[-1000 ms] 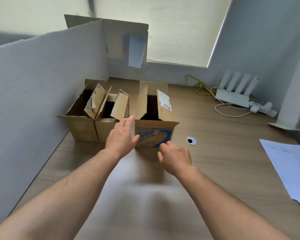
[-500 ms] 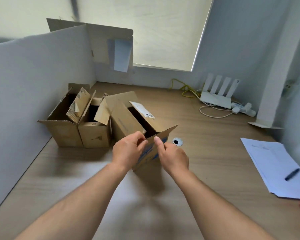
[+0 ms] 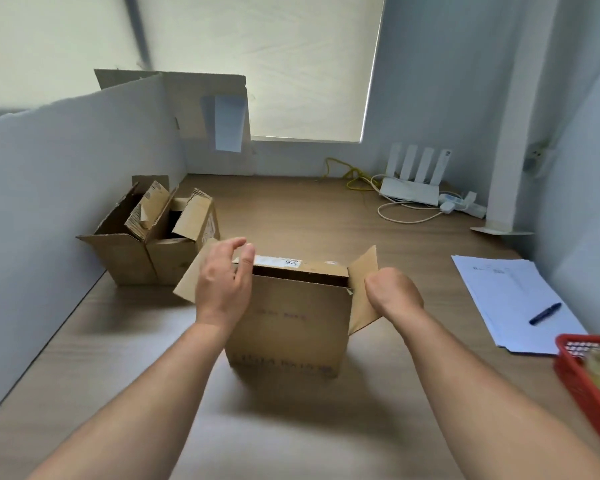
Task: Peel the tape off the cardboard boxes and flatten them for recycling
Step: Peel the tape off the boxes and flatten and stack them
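A person's two bare arms reach forward over a wooden desk [image 3: 291,209] to an open cardboard box [image 3: 288,320] that stands upright between the hands.

The left hand [image 3: 222,282] is at the box's top left corner. Its fingers [image 3: 234,243] are loosely spread and slightly curved, with a clear gap to the thumb, and hold nothing. The box's left flap [image 3: 186,285] sticks out just behind that palm.

The right hand [image 3: 392,292] is curled, its back to the camera, against the outer edge of the right flap [image 3: 362,271]. Its fingertips are hidden, so I cannot tell whether they pinch the flap.

A white label [image 3: 278,261] lies on the box's far rim, just beyond the left thumb.

Past the left fingers, further left, two more opened cartons stand touching: a larger carton [image 3: 118,251] against a white partition [image 3: 49,188] and a smaller carton [image 3: 177,252] beside it. A flattened cardboard sheet [image 3: 201,98] stands upright at the desk's far end.

Well beyond the right knuckles sit a white router [image 3: 409,194] and a yellow cable [image 3: 352,173]. To the right of that hand lies a stack of paper [image 3: 499,292] with a dark pen [image 3: 545,313] on it, and nearer the camera a red basket [image 3: 582,379].
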Demonstrator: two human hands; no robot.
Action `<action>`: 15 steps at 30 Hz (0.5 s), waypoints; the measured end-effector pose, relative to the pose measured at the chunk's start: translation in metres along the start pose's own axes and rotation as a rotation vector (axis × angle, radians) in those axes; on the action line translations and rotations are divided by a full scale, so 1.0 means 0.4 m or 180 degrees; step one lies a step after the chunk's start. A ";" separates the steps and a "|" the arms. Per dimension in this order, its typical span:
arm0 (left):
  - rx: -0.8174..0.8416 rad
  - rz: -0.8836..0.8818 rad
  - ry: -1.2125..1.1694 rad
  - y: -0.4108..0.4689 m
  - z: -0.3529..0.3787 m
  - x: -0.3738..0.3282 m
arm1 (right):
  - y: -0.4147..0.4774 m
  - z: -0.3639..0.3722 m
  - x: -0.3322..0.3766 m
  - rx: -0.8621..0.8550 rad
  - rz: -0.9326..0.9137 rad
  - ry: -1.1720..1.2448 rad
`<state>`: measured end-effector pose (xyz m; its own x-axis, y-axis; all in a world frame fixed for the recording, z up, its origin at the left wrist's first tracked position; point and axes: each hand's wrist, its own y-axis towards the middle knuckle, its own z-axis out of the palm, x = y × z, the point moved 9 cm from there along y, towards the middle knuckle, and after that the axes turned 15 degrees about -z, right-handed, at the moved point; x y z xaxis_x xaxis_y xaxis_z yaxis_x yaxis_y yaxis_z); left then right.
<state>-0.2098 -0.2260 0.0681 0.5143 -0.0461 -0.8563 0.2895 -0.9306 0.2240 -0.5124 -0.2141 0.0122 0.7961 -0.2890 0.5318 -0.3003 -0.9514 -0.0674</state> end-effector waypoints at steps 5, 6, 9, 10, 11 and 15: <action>-0.0194 -0.0705 0.0515 0.036 0.004 0.053 | -0.022 -0.093 -0.075 -0.0218 -0.0038 -0.0440; 0.0056 -0.1013 0.0573 0.035 0.025 0.077 | -0.022 -0.100 -0.084 -0.0246 -0.0046 -0.0448; 0.0476 -0.1616 0.0734 0.017 0.056 0.134 | -0.021 -0.091 -0.094 -0.0194 -0.0195 -0.0125; 0.0392 -0.1741 0.0683 0.012 0.041 0.143 | -0.019 -0.083 -0.093 -0.0160 -0.0261 0.0137; 0.0261 -0.1907 0.0527 0.013 0.022 0.157 | -0.018 -0.076 -0.094 -0.0106 -0.0288 0.0547; 0.0455 -0.2998 -0.1630 -0.026 0.017 0.231 | -0.040 0.010 -0.133 0.0664 0.0404 0.2800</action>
<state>-0.1708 -0.2233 -0.0167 -0.2737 0.5946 -0.7560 0.2782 -0.7034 -0.6540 -0.5478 -0.1839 -0.0185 0.0502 -0.2891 0.9560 -0.1890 -0.9426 -0.2752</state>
